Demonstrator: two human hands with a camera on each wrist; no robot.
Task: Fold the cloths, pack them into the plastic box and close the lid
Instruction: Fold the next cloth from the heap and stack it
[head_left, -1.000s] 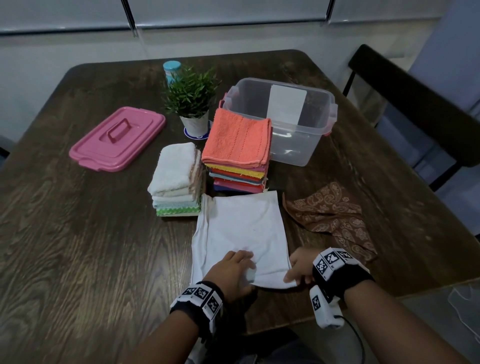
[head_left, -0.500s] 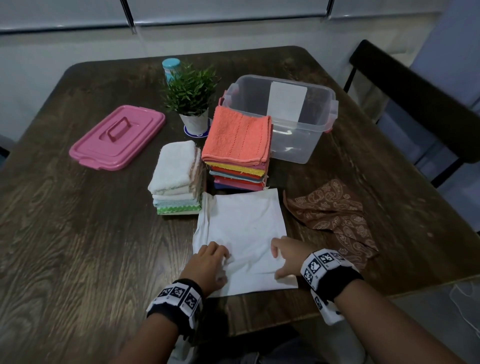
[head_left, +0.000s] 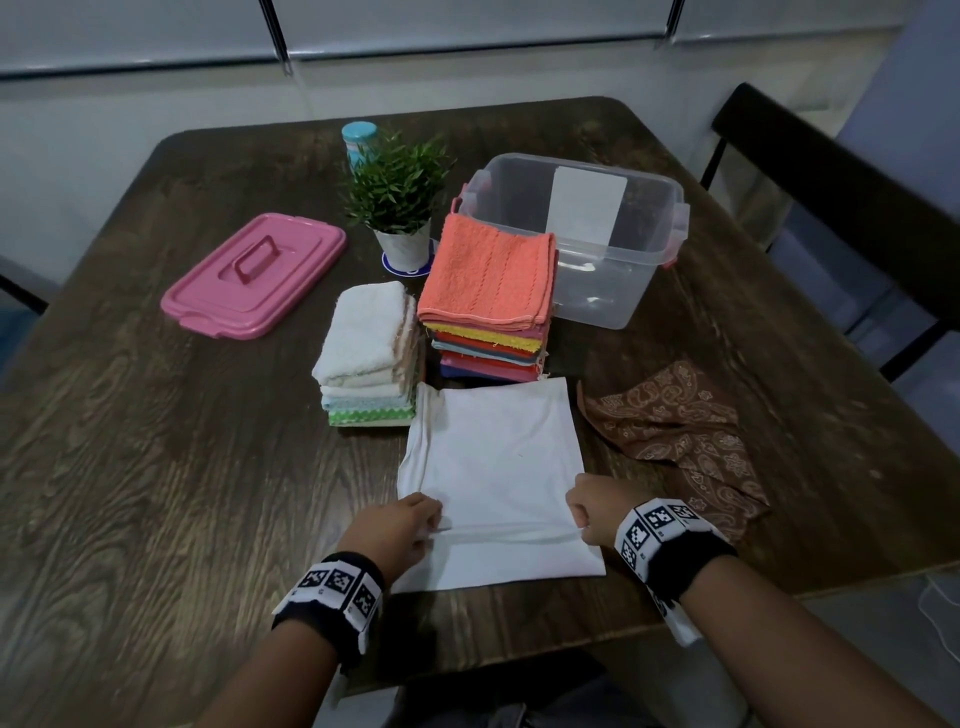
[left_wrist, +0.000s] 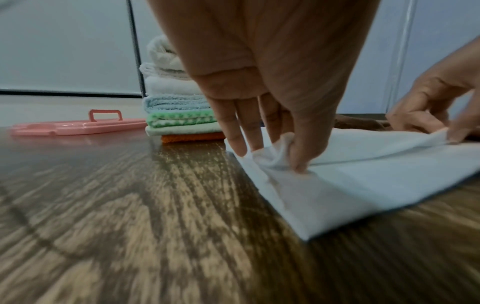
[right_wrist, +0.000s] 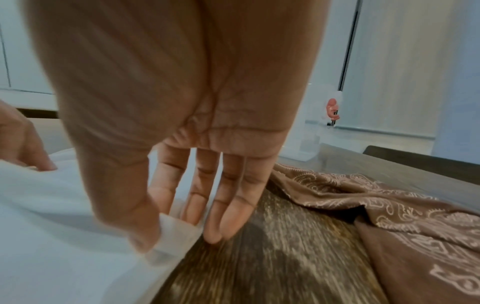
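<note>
White cloth (head_left: 493, 457): lying half-folded on desk (head_left: 156, 493).
Grip: left hand (head_left: 392, 530), right hand (head_left: 592, 512) each pinching its side edges.
Next: likely carrying that fold across evenly.

The place looks like a home dining room. A dark wooden table (head_left: 156, 493) holds a small potted plant (head_left: 397, 200), with a black chair (head_left: 841, 208) beside it. Roller blinds (head_left: 467, 23) cover the windows behind.

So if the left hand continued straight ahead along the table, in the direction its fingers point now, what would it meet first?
Probably the pale towel stack. The left hand pinches the near-left edge of the white cloth and its fingers point away from the person, toward that stack. Depth is unclear; it may slide over cloth first.
</note>
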